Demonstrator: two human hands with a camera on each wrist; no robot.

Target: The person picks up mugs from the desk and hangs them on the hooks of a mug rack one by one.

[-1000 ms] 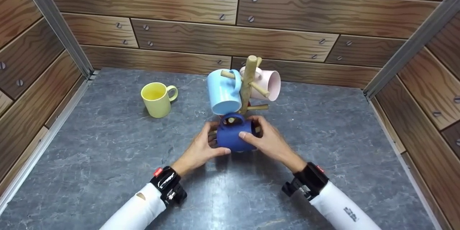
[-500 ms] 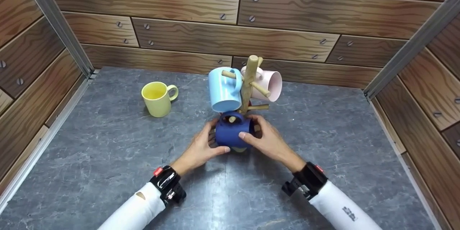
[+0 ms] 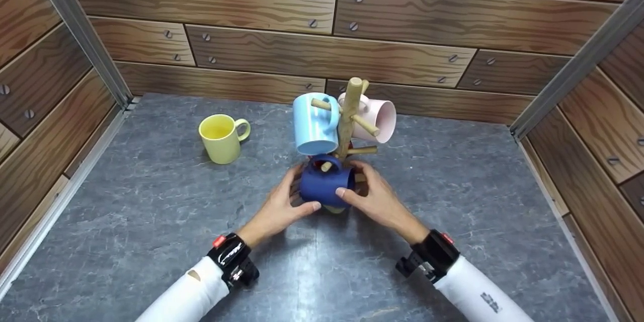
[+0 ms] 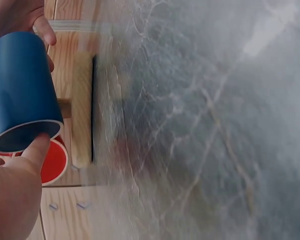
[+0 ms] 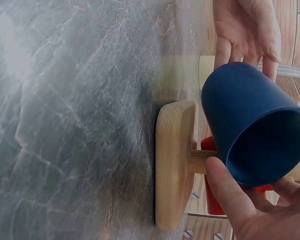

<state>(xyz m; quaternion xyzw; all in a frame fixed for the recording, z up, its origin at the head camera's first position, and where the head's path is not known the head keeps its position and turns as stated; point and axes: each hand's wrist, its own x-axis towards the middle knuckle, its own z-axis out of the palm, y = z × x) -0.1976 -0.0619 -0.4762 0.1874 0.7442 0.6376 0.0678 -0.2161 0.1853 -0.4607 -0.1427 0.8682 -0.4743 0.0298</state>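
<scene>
A dark blue mug [image 3: 326,186] lies sideways at the front of a wooden mug tree [image 3: 347,123], its handle looped round a lower peg [image 3: 326,166]. My right hand [image 3: 380,196] holds the mug at its open end, thumb on the outer side and fingers behind. Around the base end is my left hand [image 3: 282,206], with loosely extended fingers partly hidden behind the mug. Its thumb overlaps the mug's base [image 4: 25,137] in the left wrist view. Above the blue mug hangs a light blue mug [image 3: 314,126]; a pink mug [image 3: 377,118] hangs at the back right.
A yellow mug [image 3: 221,141] stands upright on the grey marbled table [image 3: 151,201], left of the tree. Behind the blue mug, a red mug [image 4: 56,162] shows low on the tree. Bare pegs [image 3: 363,150] stick out to the right. Wood-patterned walls [image 3: 402,20] enclose the table.
The blue mug has shifted slightly back and left, with its handle further along the peg. My left thumb has drawn back a little; the right hand has stayed on the mug.
</scene>
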